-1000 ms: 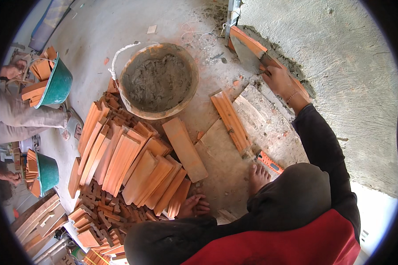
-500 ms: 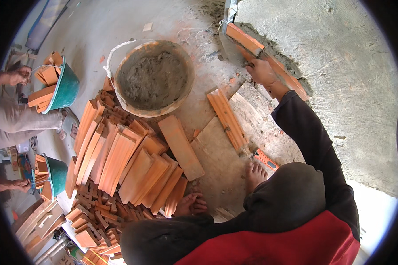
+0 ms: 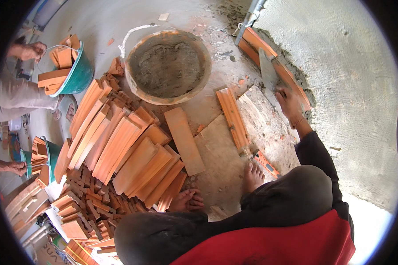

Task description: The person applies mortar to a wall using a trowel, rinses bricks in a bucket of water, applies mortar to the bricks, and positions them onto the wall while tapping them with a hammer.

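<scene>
My right hand [image 3: 287, 102] grips the trowel [image 3: 267, 66], whose blade lies against upright orange strip tiles [image 3: 292, 79] bedded in mortar along the rough cement surface. Skin with curled digits [image 3: 186, 201] beside the tile pile, low centre, may be my left hand; it is partly hidden and I cannot tell what, if anything, it holds. A round basin [image 3: 204, 70] of grey mortar stands ahead. A grooved strip [image 3: 230, 112] and a flat tile [image 3: 183, 139] lie in front of me. An orange-handled tool [image 3: 267, 164] rests beside my bare right foot [image 3: 254, 176].
The big pile of tiles [image 3: 115, 154] fills the left middle. Another person's hand [image 3: 33, 51] holds the wire handle of a green tile bucket [image 3: 82, 75]; another hand [image 3: 17, 168] is at a second bucket [image 3: 53, 157]. A metal post [image 3: 247, 20] stands at the top.
My right hand and trowel have come back along the tile row, toward me. The buckets and the other people's hands have shifted slightly, as has the whole view.
</scene>
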`<control>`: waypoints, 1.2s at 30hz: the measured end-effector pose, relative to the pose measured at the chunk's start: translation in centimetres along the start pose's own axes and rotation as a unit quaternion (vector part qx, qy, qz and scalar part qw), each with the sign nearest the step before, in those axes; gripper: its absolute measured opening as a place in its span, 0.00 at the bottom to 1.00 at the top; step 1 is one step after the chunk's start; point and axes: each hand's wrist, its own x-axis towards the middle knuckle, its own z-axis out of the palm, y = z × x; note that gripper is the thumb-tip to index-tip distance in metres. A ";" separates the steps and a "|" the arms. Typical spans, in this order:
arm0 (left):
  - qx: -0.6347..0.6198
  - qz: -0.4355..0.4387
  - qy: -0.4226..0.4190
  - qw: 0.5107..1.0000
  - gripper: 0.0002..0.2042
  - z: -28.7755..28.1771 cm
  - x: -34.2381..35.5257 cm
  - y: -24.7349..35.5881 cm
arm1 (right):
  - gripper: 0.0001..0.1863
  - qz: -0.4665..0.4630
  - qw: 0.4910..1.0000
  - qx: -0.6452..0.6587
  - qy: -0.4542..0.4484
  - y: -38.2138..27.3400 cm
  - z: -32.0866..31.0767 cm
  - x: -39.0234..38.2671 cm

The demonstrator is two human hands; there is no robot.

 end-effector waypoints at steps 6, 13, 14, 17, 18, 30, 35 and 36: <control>0.032 -0.014 0.038 0.999 0.17 2.3 -1.1 0.9 | 0.14 -0.092 0.994 0.059 0.001 -10.1 -6.2 -0.6; -0.003 -0.021 -0.215 0.976 0.24 2.4 -2.2 3.4 | 0.12 -0.289 0.953 -0.055 -0.075 -20.6 -5.0 0.9; -0.042 -0.022 -0.280 0.959 0.25 2.9 -2.7 4.5 | 0.12 -0.318 0.941 -0.106 -0.058 -20.6 -3.7 0.6; -0.053 0.123 -0.382 0.914 0.29 4.7 -2.9 6.6 | 0.13 -0.308 0.936 -0.157 -0.072 -18.5 -0.2 -0.7; -0.045 0.161 -0.394 0.904 0.31 5.6 -3.4 7.8 | 0.14 -0.261 0.939 -0.189 -0.120 -18.3 0.3 -1.5; 0.446 0.330 -0.496 0.668 0.33 19.6 -8.5 27.0 | 0.11 -0.099 0.989 -0.075 -0.086 -12.8 -5.6 -12.8; 0.483 0.239 -0.603 0.589 0.30 27.1 -5.7 25.6 | 0.08 0.054 0.988 0.082 -0.115 -9.9 -7.5 -18.4; 0.489 0.184 -0.634 0.570 0.28 28.2 -5.1 24.6 | 0.09 0.055 0.988 0.094 -0.109 -9.8 -7.4 -19.0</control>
